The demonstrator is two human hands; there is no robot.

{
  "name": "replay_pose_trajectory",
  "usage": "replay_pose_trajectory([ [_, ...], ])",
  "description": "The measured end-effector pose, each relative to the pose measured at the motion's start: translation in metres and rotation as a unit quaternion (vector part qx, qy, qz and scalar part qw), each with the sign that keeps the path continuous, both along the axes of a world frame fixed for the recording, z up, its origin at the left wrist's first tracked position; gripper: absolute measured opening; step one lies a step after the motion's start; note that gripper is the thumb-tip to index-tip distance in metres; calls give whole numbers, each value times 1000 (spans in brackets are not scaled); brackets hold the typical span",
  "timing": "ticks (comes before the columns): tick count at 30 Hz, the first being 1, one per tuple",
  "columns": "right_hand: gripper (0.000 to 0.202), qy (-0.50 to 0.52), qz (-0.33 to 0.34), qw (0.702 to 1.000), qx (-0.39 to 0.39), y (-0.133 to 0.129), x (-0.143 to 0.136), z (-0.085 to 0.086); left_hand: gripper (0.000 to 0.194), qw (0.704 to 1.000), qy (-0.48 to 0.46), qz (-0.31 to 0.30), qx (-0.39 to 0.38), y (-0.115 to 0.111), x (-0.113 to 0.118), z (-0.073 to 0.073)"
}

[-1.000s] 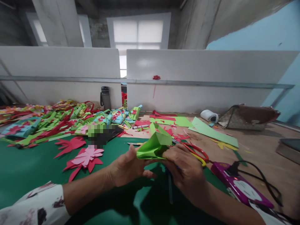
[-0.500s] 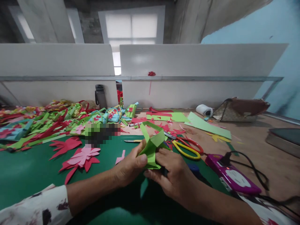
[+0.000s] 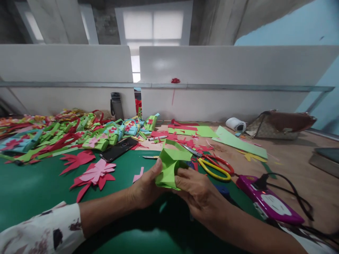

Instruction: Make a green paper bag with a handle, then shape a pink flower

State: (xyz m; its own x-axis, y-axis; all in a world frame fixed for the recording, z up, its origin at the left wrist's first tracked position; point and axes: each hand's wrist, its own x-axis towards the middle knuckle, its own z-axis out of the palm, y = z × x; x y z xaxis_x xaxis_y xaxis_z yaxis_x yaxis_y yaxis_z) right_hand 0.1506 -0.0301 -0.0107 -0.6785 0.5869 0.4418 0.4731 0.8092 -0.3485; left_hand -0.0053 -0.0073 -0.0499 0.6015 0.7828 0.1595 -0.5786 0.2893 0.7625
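while the left hand [image 3: 145, 189] grips the folded green paper [image 3: 168, 171] at its left side, thumb pressed against it, the right hand [image 3: 200, 188] holds its lower right side with bent fingers. the paper is up between both hands, above the green mat [image 3: 34, 185], a strip-like loop at its top. just beyond the right hand lie scissors [image 3: 199, 154] with red and yellow handles; farther right is a purple power strip [image 3: 271, 201]. to the left, a pink and red paper flower [image 3: 96, 173] lies near a black phone [image 3: 119, 150].
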Motion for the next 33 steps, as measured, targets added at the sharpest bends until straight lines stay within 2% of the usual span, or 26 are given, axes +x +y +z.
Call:
replay_pose_trajectory([
  [4, 25, 6, 16, 1000, -18, 0, 1, 2, 52, 999, 4, -20, 38, 2, -2, -4],
  [9, 34, 58, 60, 993, -78, -1, -3, 9, 52, 992, 45, -48, 108, 6, -2, -5],
  [13, 26, 59, 68, 989, -119, -5, -7, 10, 51, 994, 53, -25, 95, 4, -2, -1],
  [17, 13, 53, 50, 990, -124, -7, -9, 7, 46, 993, 57, 1, 104, 1, -1, 1],
  [20, 15, 60, 42, 990, -124, -4, -7, 7, 45, 993, 57, 24, 103, 3, -1, 2],
  [23, 18, 92, 21, 979, -182, 5, -1, 9, 49, 990, 74, 85, 81, 8, -6, 4],
  [25, 19, 148, 13, 952, -268, 13, 4, 10, 49, 979, 111, 142, 90, 9, -11, 7],
  [26, 20, 187, 17, 928, -322, 17, 6, 9, 49, 969, 138, 172, 108, 9, -14, 9],
  [29, 24, 314, 60, 830, -457, 27, 9, 6, 43, 918, 238, 258, 186, 3, -18, 17],
  [31, 25, 373, 70, 775, -506, 30, 7, 2, 36, 887, 279, 289, 226, -3, -19, 21],
  [33, 25, 408, 59, 741, -529, 31, 4, -1, 32, 860, 311, 307, 265, -8, -18, 23],
])
